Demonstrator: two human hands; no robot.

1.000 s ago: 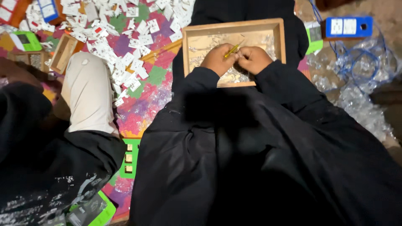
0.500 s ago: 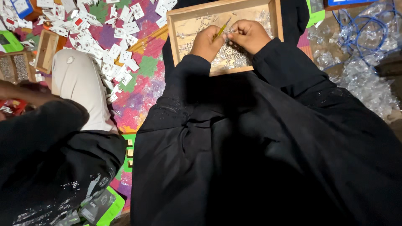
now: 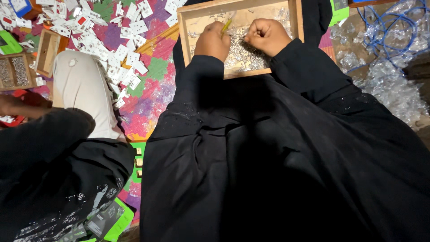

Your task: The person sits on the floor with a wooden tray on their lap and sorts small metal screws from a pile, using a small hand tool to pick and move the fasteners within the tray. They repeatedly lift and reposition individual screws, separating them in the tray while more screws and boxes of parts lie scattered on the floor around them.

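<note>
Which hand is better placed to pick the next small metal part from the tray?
Probably the right hand: it sits over the metal parts in the tray and looks free. The left hand already holds a yellow tool.

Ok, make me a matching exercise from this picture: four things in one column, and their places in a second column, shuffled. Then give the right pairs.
Things:
1. left hand
2. wooden tray
3. blue cord
4. white cards

Places:
A. scattered on the colourful mat at upper left
B. on the lap, holding a pile of small silvery parts
C. on clear plastic bags at upper right
D. inside the tray, gripping a thin yellow-green tool

Pairs: 1-D, 2-B, 3-C, 4-A
</note>
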